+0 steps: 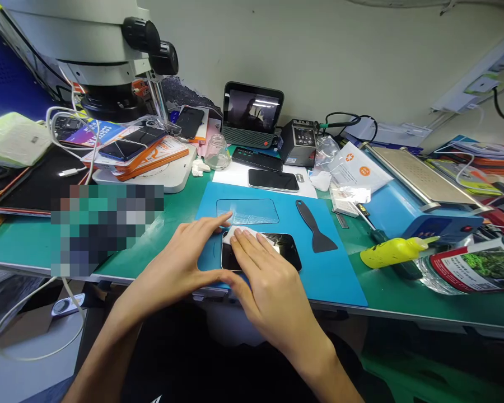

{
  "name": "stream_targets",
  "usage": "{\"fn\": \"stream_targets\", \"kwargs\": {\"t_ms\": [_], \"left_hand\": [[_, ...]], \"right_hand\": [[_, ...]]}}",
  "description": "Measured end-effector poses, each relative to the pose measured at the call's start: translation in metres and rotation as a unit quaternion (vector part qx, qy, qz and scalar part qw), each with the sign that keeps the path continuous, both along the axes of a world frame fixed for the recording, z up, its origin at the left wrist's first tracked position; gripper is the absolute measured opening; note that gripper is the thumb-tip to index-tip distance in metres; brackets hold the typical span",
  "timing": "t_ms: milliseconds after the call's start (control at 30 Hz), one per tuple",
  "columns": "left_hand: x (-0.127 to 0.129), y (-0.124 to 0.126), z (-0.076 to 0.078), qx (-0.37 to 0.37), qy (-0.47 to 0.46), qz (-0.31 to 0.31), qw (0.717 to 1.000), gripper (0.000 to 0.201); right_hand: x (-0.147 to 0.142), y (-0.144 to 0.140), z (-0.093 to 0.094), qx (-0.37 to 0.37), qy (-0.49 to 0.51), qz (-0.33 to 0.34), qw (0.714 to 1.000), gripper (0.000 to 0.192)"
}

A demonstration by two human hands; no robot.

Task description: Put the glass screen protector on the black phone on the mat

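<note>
A black phone (283,248) lies screen up on a blue work mat (327,268) near the front edge of the green bench. My right hand (264,280) presses a white cloth (240,231) flat onto the phone's left part with straight fingers. My left hand (185,252) frames the phone's left end, index finger along its far edge and thumb along its near edge. A black plastic scraper (315,226) lies on the mat to the right of the phone. A clear film sheet (247,211) lies on the mat just beyond the phone.
A microscope (105,61) stands at back left over phone boxes. Two more dark phones (273,179) lie on white paper beyond the mat. A yellow squeeze bottle (392,252), a blue machine (415,196), a small screen (252,112) and a glass jar (217,152) surround the mat.
</note>
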State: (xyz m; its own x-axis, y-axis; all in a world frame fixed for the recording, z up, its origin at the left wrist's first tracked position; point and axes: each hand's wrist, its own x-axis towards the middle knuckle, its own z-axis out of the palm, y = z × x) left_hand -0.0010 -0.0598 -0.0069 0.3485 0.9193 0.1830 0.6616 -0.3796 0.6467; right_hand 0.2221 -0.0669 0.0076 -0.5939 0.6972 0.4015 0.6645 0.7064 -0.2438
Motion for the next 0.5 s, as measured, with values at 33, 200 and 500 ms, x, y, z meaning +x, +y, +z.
{"fn": "stream_targets", "kwargs": {"t_ms": [33,200,500], "left_hand": [[0.0,-0.001,0.002,-0.004,-0.002,-0.003,1.0,0.09],[-0.004,-0.005,0.011,-0.04,-0.029,-0.027,0.998,0.091],[-0.007,-0.005,0.002,-0.086,-0.113,-0.004,0.99,0.083]], "right_hand": [[0.003,-0.007,0.0,0.002,-0.002,0.008,1.0,0.059],[0.021,-0.039,0.002,0.023,-0.024,0.052,0.998,0.058],[0.001,0.004,-0.003,0.014,0.007,-0.023,1.0,0.051]]}}
